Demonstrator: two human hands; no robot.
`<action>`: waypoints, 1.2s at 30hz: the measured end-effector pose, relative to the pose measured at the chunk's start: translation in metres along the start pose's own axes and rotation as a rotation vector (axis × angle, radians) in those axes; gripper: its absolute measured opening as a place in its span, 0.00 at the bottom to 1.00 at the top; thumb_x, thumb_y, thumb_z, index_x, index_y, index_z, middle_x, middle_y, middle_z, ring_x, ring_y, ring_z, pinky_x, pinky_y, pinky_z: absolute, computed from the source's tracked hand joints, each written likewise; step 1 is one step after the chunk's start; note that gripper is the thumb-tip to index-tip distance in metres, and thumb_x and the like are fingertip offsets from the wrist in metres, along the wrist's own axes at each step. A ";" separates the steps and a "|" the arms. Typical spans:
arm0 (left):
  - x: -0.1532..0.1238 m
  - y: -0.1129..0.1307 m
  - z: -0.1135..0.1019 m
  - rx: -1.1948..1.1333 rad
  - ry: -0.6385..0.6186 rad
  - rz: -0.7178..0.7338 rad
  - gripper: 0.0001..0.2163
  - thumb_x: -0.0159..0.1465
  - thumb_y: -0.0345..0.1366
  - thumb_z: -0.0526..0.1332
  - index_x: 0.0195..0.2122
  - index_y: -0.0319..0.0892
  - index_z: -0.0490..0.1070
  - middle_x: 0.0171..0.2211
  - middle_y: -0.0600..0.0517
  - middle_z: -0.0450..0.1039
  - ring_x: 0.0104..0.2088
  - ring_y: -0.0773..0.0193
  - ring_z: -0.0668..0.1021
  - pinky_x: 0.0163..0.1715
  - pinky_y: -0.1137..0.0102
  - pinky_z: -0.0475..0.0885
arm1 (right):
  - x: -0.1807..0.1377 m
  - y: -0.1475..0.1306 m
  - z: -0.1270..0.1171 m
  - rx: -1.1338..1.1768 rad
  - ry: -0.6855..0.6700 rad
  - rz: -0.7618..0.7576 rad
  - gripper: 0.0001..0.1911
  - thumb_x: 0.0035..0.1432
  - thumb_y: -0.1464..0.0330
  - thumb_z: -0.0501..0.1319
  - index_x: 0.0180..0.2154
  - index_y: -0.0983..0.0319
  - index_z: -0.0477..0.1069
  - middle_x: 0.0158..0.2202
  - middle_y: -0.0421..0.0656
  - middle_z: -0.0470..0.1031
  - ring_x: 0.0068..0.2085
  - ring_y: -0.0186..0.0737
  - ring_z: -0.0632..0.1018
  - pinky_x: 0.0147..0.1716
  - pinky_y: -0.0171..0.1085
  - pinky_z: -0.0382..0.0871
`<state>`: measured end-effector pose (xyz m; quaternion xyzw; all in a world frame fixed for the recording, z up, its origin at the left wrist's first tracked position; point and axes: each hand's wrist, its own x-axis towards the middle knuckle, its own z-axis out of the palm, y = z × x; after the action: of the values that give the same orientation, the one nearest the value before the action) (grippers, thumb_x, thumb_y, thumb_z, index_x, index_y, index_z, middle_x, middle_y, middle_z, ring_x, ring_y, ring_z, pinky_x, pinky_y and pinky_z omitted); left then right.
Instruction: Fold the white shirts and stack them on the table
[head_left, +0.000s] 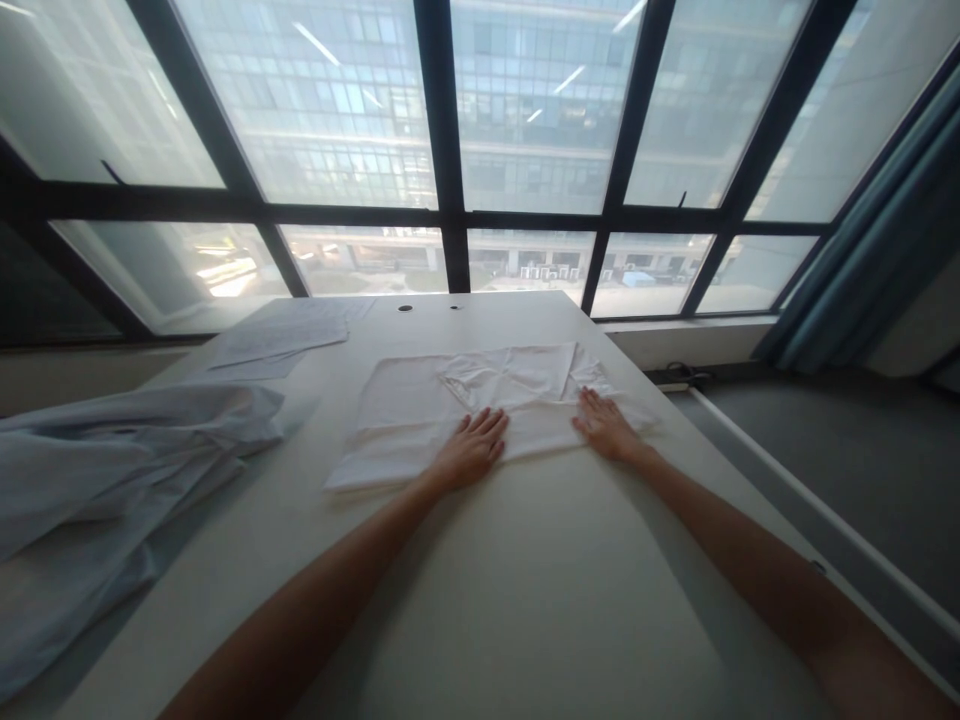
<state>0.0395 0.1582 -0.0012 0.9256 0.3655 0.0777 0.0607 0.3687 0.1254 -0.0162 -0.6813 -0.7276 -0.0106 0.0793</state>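
— What lies closest to us?
— Our bare arms, the left arm (pixel 315 600) and the right arm (pixel 765 570), stretched forward over the table (pixel 525 600).
— And our hands?
— Our left hand (pixel 471 450) lies flat, fingers loosely apart, on the near edge of the white cloth (pixel 409 410). Our right hand (pixel 606 425) lies flat the same way on its right part. Neither grips anything.
— Where is the cloth?
— Spread in the middle of the table, partly folded, creased on top.
— And around it?
— A pale heap of fabric (pixel 112 480) at our left, papers (pixel 277 340) beyond it, then the window (pixel 540 100) and a blue curtain (pixel 870 260) at the right.
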 end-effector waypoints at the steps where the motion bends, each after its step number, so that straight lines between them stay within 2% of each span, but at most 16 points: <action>1: 0.000 0.001 0.000 -0.007 -0.003 -0.006 0.26 0.76 0.44 0.42 0.74 0.47 0.50 0.74 0.49 0.46 0.74 0.53 0.49 0.70 0.49 0.47 | -0.002 0.014 0.001 -0.025 0.012 0.030 0.34 0.73 0.57 0.43 0.72 0.69 0.48 0.74 0.56 0.45 0.74 0.49 0.48 0.70 0.53 0.42; 4: -0.001 0.004 -0.002 -0.019 -0.012 -0.026 0.27 0.76 0.44 0.42 0.74 0.46 0.50 0.74 0.49 0.46 0.74 0.53 0.48 0.70 0.50 0.46 | -0.006 0.038 0.004 -0.066 0.055 0.070 0.33 0.73 0.58 0.43 0.72 0.69 0.51 0.73 0.57 0.50 0.74 0.50 0.51 0.70 0.55 0.45; 9: -0.016 -0.009 -0.006 -0.019 -0.032 -0.105 0.30 0.76 0.50 0.39 0.75 0.42 0.47 0.75 0.46 0.44 0.74 0.53 0.48 0.71 0.51 0.46 | -0.007 0.044 0.015 -0.111 0.086 0.064 0.34 0.73 0.58 0.41 0.71 0.70 0.53 0.73 0.56 0.51 0.73 0.49 0.53 0.70 0.54 0.46; 12: -0.043 -0.032 -0.015 0.025 -0.034 -0.199 0.30 0.76 0.51 0.38 0.74 0.41 0.47 0.74 0.45 0.44 0.74 0.52 0.49 0.70 0.50 0.45 | -0.005 0.050 0.024 -0.134 0.115 0.042 0.34 0.72 0.58 0.42 0.71 0.69 0.53 0.73 0.55 0.53 0.73 0.50 0.54 0.69 0.54 0.47; 17: -0.103 -0.078 -0.030 0.125 -0.012 -0.403 0.30 0.75 0.49 0.40 0.74 0.40 0.48 0.75 0.43 0.43 0.74 0.49 0.48 0.70 0.49 0.46 | -0.003 0.057 0.030 -0.136 0.157 0.019 0.34 0.71 0.58 0.43 0.71 0.68 0.53 0.72 0.55 0.55 0.72 0.51 0.56 0.68 0.57 0.50; 21: -0.133 -0.100 -0.034 0.170 -0.001 -0.513 0.30 0.75 0.48 0.41 0.74 0.37 0.48 0.74 0.41 0.43 0.74 0.48 0.48 0.69 0.47 0.49 | -0.004 0.056 0.030 -0.138 0.168 0.014 0.33 0.72 0.58 0.42 0.70 0.68 0.55 0.72 0.55 0.55 0.72 0.51 0.56 0.68 0.56 0.51; 24: -0.140 -0.102 -0.035 0.181 0.005 -0.550 0.30 0.75 0.47 0.41 0.73 0.36 0.50 0.74 0.40 0.43 0.74 0.47 0.48 0.69 0.47 0.49 | -0.004 0.056 0.030 -0.141 0.178 0.012 0.33 0.71 0.58 0.42 0.70 0.66 0.56 0.72 0.54 0.55 0.72 0.52 0.56 0.68 0.57 0.52; 30: -0.142 -0.091 -0.039 0.178 0.001 -0.563 0.29 0.75 0.46 0.41 0.73 0.36 0.50 0.74 0.38 0.44 0.74 0.47 0.49 0.68 0.46 0.50 | -0.006 0.052 0.028 -0.155 0.140 0.035 0.33 0.71 0.58 0.42 0.71 0.63 0.55 0.72 0.52 0.56 0.72 0.50 0.57 0.68 0.57 0.53; 36: -0.165 -0.071 -0.035 0.234 -0.001 -0.559 0.29 0.75 0.45 0.42 0.73 0.35 0.51 0.74 0.39 0.43 0.73 0.46 0.50 0.68 0.44 0.50 | -0.034 0.051 0.027 -0.162 0.144 0.020 0.33 0.70 0.59 0.41 0.71 0.63 0.56 0.71 0.51 0.58 0.70 0.51 0.61 0.68 0.56 0.55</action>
<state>-0.1335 0.0980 0.0046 0.7898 0.6126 0.0148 -0.0269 0.4183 0.0991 -0.0517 -0.6902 -0.7099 -0.1178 0.0762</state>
